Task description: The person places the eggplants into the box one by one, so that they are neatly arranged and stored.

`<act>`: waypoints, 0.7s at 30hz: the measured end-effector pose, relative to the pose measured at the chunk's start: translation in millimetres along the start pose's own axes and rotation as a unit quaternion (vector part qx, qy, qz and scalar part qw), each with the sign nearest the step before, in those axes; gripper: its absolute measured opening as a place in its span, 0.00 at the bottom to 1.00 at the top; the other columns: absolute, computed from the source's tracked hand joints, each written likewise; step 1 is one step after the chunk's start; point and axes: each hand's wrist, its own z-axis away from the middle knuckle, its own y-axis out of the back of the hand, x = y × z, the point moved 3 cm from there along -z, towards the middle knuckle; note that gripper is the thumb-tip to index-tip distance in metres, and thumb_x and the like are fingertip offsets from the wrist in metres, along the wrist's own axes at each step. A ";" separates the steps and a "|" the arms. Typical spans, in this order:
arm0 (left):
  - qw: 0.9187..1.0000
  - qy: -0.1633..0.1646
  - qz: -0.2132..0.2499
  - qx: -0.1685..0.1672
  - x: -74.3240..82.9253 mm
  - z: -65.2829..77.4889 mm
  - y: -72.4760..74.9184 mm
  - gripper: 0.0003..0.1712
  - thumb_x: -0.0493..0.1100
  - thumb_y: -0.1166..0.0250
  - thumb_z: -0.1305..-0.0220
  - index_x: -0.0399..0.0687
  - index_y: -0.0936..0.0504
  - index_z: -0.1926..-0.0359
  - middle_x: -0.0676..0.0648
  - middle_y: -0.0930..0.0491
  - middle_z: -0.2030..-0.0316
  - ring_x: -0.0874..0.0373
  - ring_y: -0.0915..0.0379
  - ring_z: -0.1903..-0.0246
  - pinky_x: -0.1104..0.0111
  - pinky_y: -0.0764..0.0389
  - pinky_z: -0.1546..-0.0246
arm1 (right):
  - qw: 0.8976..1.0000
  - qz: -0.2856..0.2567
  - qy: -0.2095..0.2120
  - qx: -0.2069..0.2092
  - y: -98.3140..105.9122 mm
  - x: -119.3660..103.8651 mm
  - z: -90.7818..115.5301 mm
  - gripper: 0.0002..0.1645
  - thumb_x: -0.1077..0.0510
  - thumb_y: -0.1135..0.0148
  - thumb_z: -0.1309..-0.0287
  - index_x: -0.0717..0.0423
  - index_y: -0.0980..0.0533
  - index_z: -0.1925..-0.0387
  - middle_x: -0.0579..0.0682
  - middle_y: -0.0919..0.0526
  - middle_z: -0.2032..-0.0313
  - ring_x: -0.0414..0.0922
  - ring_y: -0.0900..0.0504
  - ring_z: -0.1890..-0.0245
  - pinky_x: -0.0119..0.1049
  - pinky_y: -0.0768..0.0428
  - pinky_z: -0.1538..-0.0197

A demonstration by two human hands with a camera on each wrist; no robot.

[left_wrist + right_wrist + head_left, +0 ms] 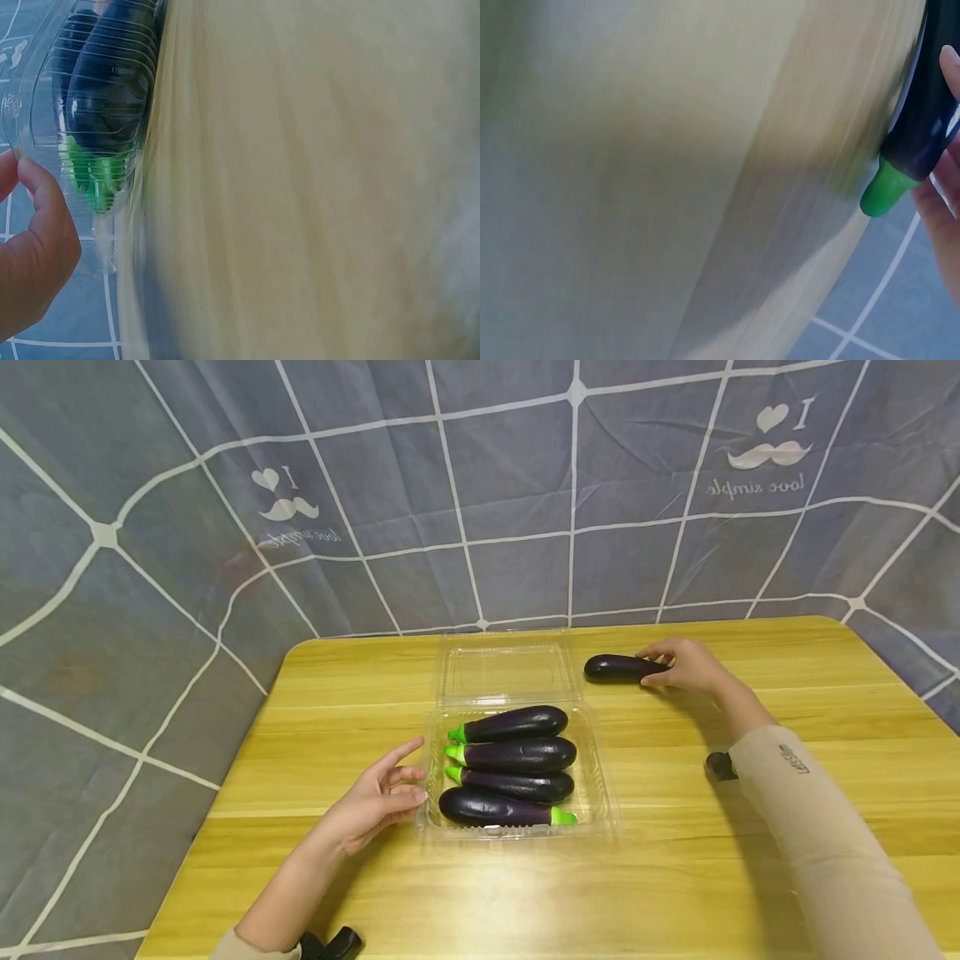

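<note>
At the far right of the table, my right hand [686,664] grips a dark purple eggplant [615,669] near its stem end, thumb on the near side and fingers on the far side. The right wrist view shows the green stem [887,189] of this eggplant beside the palm. My left hand [382,797] is at the left side of a clear plastic clamshell box [596,777], index finger extended and thumb tip at the rim. Several eggplants [517,753] lie side by side in the box; the nearest one [483,807] has its stem to the right, the others to the left.
The box's lid [510,670] lies folded back, flat on the wooden table [360,693], away from me. A grey curtain with white lines [510,468] hangs behind the table and along both sides. Black straps [720,766] show at the wrists.
</note>
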 end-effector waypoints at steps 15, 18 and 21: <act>1.000 0.000 0.003 -0.002 0.8 -0.5 -0.5 0.46 0.30 0.40 0.41 0.45 0.55 0.28 0.47 0.34 0.56 0.64 0.30 0.66 0.71 0.24 0.63 | 1.000 -0.012 0.012 -0.002 2.2 -6.8 10.9 0.26 0.60 0.28 0.55 0.63 0.22 0.51 0.56 0.18 0.66 0.53 0.22 0.63 0.43 0.27 0.61; 1.000 -0.001 0.006 -0.003 0.6 -0.1 -0.1 0.46 0.30 0.40 0.41 0.45 0.56 0.27 0.47 0.34 0.56 0.64 0.29 0.67 0.71 0.24 0.63 | 1.000 -0.013 0.011 0.005 2.1 -8.2 11.9 0.26 0.60 0.27 0.55 0.62 0.22 0.51 0.56 0.19 0.66 0.52 0.23 0.64 0.42 0.28 0.62; 1.000 -0.001 0.007 -0.003 0.3 -0.1 0.0 0.46 0.30 0.40 0.41 0.45 0.56 0.27 0.47 0.34 0.56 0.64 0.29 0.66 0.71 0.24 0.63 | 1.000 -0.019 0.010 0.013 1.9 -9.7 14.7 0.26 0.60 0.27 0.55 0.63 0.22 0.52 0.57 0.19 0.66 0.52 0.23 0.64 0.41 0.28 0.63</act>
